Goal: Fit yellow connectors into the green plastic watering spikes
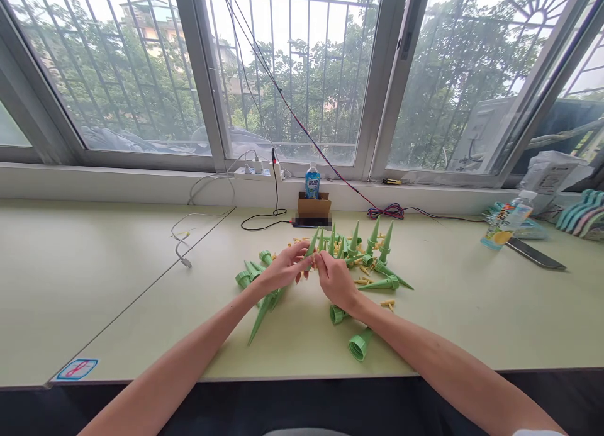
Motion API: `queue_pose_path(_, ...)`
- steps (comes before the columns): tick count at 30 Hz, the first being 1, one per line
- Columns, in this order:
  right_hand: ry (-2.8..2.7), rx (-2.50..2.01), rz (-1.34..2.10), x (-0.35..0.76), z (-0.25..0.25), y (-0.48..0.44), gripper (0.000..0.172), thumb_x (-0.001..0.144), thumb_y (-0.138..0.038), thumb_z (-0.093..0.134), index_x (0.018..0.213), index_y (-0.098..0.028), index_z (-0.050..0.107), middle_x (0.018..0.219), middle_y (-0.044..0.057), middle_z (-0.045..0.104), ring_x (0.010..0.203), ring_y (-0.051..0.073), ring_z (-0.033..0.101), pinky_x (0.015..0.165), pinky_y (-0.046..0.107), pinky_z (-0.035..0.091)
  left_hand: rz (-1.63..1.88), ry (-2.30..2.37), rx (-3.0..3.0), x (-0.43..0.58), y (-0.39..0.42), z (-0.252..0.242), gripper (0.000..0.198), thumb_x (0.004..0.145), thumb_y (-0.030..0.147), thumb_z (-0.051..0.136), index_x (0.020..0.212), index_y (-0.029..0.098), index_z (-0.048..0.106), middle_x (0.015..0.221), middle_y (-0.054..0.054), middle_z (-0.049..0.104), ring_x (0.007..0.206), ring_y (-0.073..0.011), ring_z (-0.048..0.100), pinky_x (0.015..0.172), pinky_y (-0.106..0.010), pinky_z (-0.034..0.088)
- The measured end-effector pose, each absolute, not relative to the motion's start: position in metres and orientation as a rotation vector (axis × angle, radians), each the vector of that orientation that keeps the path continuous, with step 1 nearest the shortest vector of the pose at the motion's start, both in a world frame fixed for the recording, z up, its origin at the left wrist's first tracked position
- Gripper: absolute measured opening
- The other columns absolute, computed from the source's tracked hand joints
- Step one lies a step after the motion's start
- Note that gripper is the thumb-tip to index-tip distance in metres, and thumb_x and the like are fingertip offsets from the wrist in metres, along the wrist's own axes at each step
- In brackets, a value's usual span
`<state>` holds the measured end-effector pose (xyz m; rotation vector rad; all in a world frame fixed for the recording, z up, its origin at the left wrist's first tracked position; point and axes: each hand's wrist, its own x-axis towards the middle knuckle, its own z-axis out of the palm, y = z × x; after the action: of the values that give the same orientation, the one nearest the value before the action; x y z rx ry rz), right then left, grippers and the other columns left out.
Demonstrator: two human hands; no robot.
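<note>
While pinching green spike (313, 241) tip-up in left hand (285, 267), curls right hand (336, 276) beside its base; cannot tell around what

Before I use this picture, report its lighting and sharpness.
Head view: sky beyond the middle window nearly white; same view: coarse pixelation at the foot of the cardboard box; same view: detail between left hand and right hand too small to read.

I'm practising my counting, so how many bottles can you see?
2: a blue bottle by the cardboard box, and a clear-topped drink bottle toward the right side. More could be hidden.
</note>
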<state>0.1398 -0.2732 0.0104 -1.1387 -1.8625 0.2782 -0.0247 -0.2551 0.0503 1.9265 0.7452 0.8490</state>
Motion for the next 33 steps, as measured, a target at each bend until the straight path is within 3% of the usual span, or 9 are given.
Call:
queue_pose_path(19,-1.876,-1.130,0.258,0.138,0.014,-0.277,0.034,0.101,-0.037,0.033,0.074,-0.020,0.046,0.059,-0.001,0.051,0.050,0.012,0.041,0.052,0.023,0.029,0.924,0.840,1.957,-0.024,-0.248,0.039,0.037,0.091,0.054,0.047,0.107,0.020,0.051,0.085,-0.003,0.058,0.053,-0.0080,0.052,0.043,-0.020,0.045)
queue_pose_path(33,-1.840,-1.041,0.285,0.138,0.012,-0.276,0.034,0.101,-0.038,0.033,0.077,-0.020,0.048,0.061,-0.002,0.048,0.052,0.012,0.040,0.054,0.023,0.028,1.110,1.052,1.874,-0.023,-0.246,0.043,0.057,0.089,0.068,0.036,0.076,0.017,0.058,0.055,0.002,0.045,0.044,-0.0096,0.040,0.041,-0.023,0.033)
